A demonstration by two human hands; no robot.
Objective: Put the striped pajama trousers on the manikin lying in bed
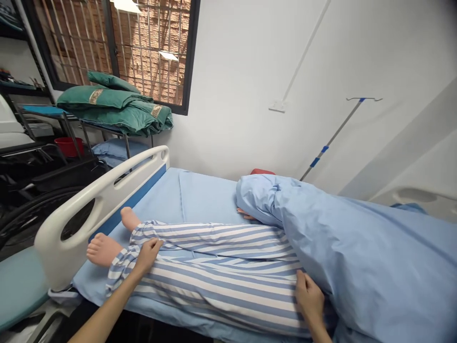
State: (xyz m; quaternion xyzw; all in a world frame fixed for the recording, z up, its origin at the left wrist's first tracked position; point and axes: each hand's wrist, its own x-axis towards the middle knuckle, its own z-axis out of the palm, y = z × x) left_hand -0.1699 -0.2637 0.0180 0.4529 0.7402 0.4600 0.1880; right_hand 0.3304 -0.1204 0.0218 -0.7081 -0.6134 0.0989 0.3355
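A figure with smooth, manikin-like bare feet (104, 250) lies on the bed in blue-and-white striped trousers (221, 286). Near the ankle of the closer leg, my left hand (147, 256) is closed with a pinch of the trouser cloth in its fingers. My right hand (310, 296) grips the same trousers at the upper thigh, beside the edge of a blue quilt (342, 238). That quilt covers the figure from the hips up. Some fingers of the figure's hand (246, 214) stick out from under it on the far side.
A cream footboard (103, 190) closes the left end of the bed, which has a light blue sheet (207, 197). Beyond it stand a wheelchair (46, 186) and a rack with folded green quilts (121, 107). An IV pole (335, 136) rises by the wall at right.
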